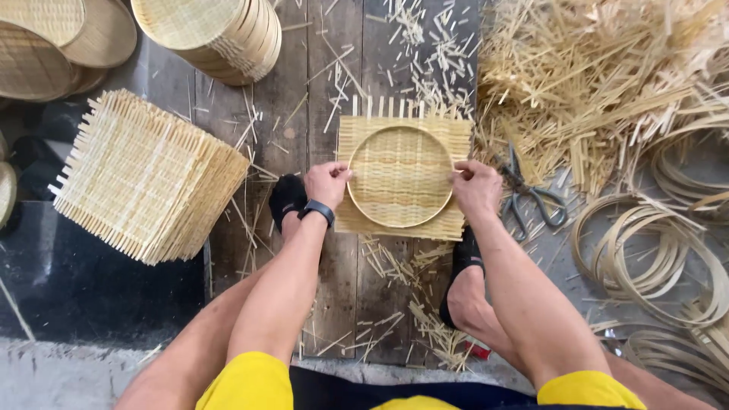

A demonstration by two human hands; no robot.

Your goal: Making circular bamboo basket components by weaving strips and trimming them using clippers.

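A square woven bamboo mat (448, 133) lies on the dark wooden boards between my feet. A round bamboo hoop (400, 130) sits pressed onto its middle. My left hand (326, 183) grips the hoop's left edge, fingers curled over the rim. My right hand (475, 187) holds the hoop's right edge the same way. A dark band is on my left wrist.
A thick stack of woven square mats (144, 178) lies at left. Finished round trays (220, 34) are stacked at the top left. Scissors (528, 193) lie right of the mat, by a heap of bamboo offcuts (592, 68). Loose bamboo hoops (661, 250) pile at right.
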